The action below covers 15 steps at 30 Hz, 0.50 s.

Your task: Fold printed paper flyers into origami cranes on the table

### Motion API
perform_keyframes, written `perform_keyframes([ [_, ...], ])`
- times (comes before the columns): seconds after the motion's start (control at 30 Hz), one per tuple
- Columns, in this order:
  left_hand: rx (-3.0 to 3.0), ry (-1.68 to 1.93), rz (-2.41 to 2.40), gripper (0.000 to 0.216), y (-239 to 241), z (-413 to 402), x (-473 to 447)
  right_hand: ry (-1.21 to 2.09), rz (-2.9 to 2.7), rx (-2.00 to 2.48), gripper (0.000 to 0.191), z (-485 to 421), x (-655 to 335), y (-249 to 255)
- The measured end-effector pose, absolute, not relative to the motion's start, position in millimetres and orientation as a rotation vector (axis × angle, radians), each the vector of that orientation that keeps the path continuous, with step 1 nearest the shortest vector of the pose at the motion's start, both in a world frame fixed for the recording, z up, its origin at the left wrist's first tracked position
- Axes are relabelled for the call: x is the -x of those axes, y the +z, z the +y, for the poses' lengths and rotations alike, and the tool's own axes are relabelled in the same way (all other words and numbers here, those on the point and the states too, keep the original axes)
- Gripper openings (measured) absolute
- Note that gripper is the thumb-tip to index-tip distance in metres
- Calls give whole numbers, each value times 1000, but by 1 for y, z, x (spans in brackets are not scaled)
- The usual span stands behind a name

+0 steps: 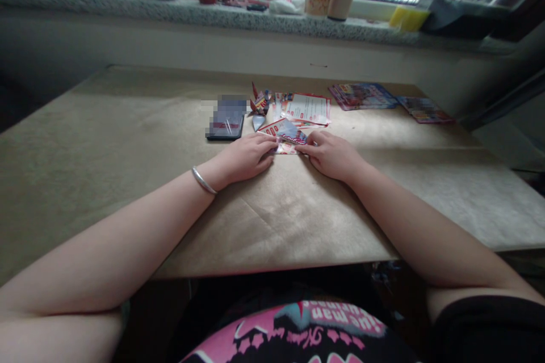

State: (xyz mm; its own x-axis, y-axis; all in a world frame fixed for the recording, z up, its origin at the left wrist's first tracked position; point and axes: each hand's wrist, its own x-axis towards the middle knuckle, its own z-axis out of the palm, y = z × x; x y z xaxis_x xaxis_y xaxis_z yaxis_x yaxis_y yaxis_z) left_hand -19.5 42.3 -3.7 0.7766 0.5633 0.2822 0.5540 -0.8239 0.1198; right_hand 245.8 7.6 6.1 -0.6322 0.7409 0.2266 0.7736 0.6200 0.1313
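A small piece of printed, colourful paper [286,127], partly folded, lies on the table between my hands. My left hand [249,156], with a silver bangle on its wrist, holds the paper's left edge, fingers over it and thumb below. At the right edge, my right hand [332,153] pinches the paper with bent fingers. Just behind sits a folded paper figure [261,103] with pointed tips. A printed sheet with red edges [310,108] lies behind the paper. The undersides of my fingers are hidden.
A dark phone-like device [227,119], partly pixelated, lies left of the paper. Colourful printed cards [364,95] and another stack [426,109] are at the back right. Cups, bottles and a yellow item [409,19] stand on the stone windowsill [238,11] beyond the table [128,142].
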Motion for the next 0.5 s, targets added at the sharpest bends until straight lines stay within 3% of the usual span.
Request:
perform_keyframes([
  [0.3,-2881,488,877,37,-6,45,22,-532,-2489,1449,35,7,-247,10],
  [0.5,-2873,464,899,39,-5,42,22,-331,-2596,1325,37,20,-260,2],
])
